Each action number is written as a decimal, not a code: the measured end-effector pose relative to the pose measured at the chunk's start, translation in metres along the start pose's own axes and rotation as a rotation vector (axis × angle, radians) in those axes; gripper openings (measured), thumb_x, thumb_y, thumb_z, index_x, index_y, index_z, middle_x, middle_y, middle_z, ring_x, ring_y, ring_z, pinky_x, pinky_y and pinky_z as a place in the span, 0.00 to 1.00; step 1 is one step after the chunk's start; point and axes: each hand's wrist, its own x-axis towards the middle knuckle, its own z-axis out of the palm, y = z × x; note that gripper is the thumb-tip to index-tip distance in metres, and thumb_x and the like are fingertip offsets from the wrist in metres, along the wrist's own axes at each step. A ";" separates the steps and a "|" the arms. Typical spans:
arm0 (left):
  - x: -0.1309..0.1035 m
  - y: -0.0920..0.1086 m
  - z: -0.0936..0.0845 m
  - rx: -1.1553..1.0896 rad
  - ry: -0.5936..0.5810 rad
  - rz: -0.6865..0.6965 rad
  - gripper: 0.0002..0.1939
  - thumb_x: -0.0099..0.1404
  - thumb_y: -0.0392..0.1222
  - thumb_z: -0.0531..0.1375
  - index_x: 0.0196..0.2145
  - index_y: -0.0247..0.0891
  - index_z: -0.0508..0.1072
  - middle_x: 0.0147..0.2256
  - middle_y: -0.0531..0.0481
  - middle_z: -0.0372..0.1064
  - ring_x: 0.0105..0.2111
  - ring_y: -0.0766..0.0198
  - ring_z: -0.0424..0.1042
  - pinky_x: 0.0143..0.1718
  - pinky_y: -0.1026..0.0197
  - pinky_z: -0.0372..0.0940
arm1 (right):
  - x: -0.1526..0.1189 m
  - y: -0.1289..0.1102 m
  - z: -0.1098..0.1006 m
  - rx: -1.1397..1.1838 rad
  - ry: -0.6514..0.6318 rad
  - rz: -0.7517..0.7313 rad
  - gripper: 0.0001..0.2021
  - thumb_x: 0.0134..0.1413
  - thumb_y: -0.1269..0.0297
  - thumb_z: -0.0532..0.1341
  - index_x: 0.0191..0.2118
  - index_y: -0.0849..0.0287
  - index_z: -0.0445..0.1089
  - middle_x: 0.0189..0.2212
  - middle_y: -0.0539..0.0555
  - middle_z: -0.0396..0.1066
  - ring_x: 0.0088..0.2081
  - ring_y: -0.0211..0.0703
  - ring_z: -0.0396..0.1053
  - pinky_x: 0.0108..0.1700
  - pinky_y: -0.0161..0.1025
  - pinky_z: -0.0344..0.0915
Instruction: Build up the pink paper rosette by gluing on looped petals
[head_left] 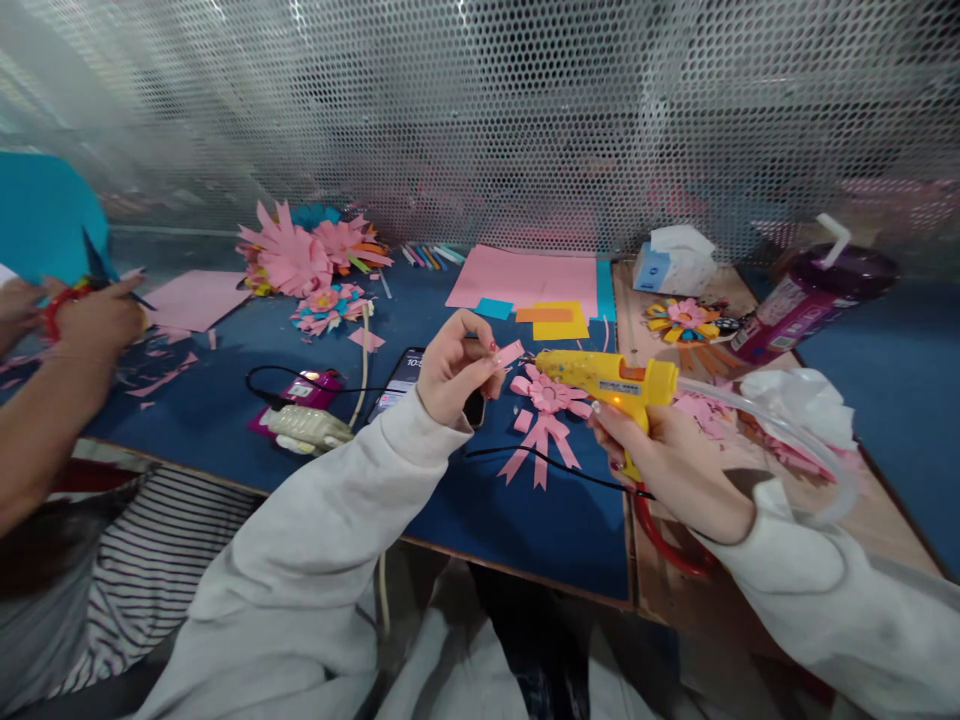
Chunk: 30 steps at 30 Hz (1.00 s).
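Pinches a small pink paper strip between thumb and fingertips of the left hand, near the centre of the frame. Grips a yellow glue gun by its handle in the right hand, right of centre, with fingers wrapped round and thumb along the side (with an orange light glowing on its body). Points the nozzle leftward, close to the end of the strip; cannot tell whether touching it.

Has a pink paper flower lying just below the nozzle, with pink ribbon tails spread beneath it on the blue table. Has a phone partly behind the left forearm, and a power strip farther left. Has a large pink sheet at upper centre, with a yellow paper overlapping its lower edge. Has a tissue box, a yellow-and-orange flower and a purple cup with a white straw at upper right. Shares the table with a co-worker at the left edge, with red-handled scissors in hand against a blue sheet. Has a cluster of paper flowers at upper left.
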 end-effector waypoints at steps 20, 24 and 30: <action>-0.003 -0.003 0.008 0.178 -0.037 0.099 0.06 0.63 0.38 0.56 0.39 0.39 0.62 0.22 0.57 0.65 0.20 0.71 0.68 0.21 0.69 0.65 | 0.010 -0.006 -0.008 0.115 0.275 -0.216 0.18 0.56 0.46 0.52 0.36 0.55 0.70 0.25 0.51 0.70 0.24 0.40 0.68 0.24 0.36 0.62; -0.005 -0.001 0.023 0.485 -0.093 0.197 0.08 0.65 0.39 0.55 0.41 0.37 0.70 0.29 0.50 0.69 0.29 0.68 0.71 0.32 0.64 0.68 | 0.023 -0.006 -0.009 0.103 0.371 -0.307 0.24 0.56 0.43 0.50 0.47 0.53 0.69 0.42 0.54 0.72 0.45 0.47 0.70 0.43 0.42 0.68; -0.008 0.002 0.050 0.652 -0.077 0.322 0.06 0.61 0.41 0.60 0.32 0.39 0.77 0.33 0.48 0.70 0.35 0.66 0.72 0.40 0.62 0.69 | 0.029 -0.012 0.006 0.226 0.175 -0.340 0.26 0.59 0.42 0.43 0.54 0.50 0.62 0.53 0.51 0.66 0.56 0.42 0.62 0.53 0.41 0.63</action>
